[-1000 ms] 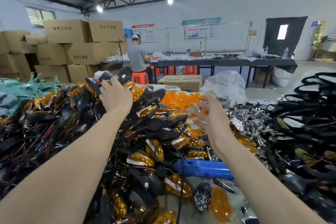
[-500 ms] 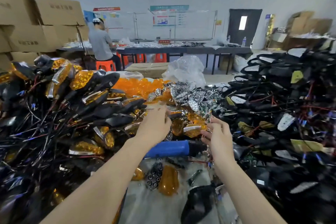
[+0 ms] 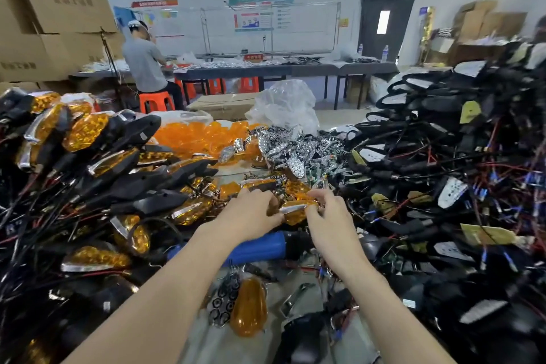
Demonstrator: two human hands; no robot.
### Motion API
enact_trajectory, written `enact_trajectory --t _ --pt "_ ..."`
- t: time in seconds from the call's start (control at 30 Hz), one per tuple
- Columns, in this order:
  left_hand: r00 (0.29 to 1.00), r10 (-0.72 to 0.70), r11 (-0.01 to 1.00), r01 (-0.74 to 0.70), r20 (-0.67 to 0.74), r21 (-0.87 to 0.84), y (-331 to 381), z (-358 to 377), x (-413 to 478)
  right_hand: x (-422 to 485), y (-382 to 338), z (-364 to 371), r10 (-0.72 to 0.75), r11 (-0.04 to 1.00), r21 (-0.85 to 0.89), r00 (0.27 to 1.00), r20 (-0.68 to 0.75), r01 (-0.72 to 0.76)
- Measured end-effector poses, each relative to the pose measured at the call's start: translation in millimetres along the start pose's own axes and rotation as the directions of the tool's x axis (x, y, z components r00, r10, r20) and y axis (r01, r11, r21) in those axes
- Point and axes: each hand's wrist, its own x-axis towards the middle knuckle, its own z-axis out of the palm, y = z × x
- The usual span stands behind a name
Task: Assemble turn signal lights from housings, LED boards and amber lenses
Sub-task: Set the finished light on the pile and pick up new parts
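Finished lights [image 3: 97,156]: a heap on my left, black bodies with amber faces and trailing wires; I judge each one light, but the leads look ready to snag on their neighbours.
My left hand [image 3: 251,217]: fingers curled and pressed onto the left end of the amber lens, thumb hidden, so I cannot tell how firm the pinch is.
Amber lens [image 3: 295,213]: between my two hands, above the blue tool, with a chrome strip along its near edge. It looks like thin, stiff, glossy plastic, so I judge it slippery and easy to scratch. I would hold it by the edges and tips, not the face.
Blue tool [image 3: 257,248]: lying across the bench just under my wrists, untouched.
My right hand [image 3: 328,216]: fingertips [image 3: 314,210] closed on the lens's right end; whether anything else is in that hand I cannot tell.
Reflector pieces [image 3: 295,151]: a shiny pile beyond my hands, probably thin and light.
Black housings [image 3: 449,162]: a wired tangle on my right; I would lift by the body, not the wires.
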Motion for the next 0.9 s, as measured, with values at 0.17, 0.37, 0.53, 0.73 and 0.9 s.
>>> enact_trajectory --t 0.17,0.37,0.53,0.73,0.9 --pt "0.99 -0.003 0.981 -0.024 -0.14 -0.192 -9 -6 1 5 0 4 -0.002 0.997 -0.078 0.999 0.039 0.005" --pt "0.999 0.041 0.998 -0.042 0.017 0.055 -10 -2 0 6 1 4 0.01 1.0 -0.012 1.0 -0.011 -0.01" --pt "0.992 0.073 0.989 -0.058 -0.101 0.138 -10 -1 -2 8 -3 3 0.009 0.994 0.11 0.998 -0.06 -0.002" --pt "0.955 -0.036 0.974 -0.032 -0.293 -0.225 -11 -13 -12 4 -8 -2 -0.02 0.974 0.224 0.997 -0.079 0.037" --pt "0.986 0.082 0.996 -0.075 -0.143 0.054 -11 -12 -21 1 -6 -3 0.007 0.971 0.24 0.997 -0.075 0.011"
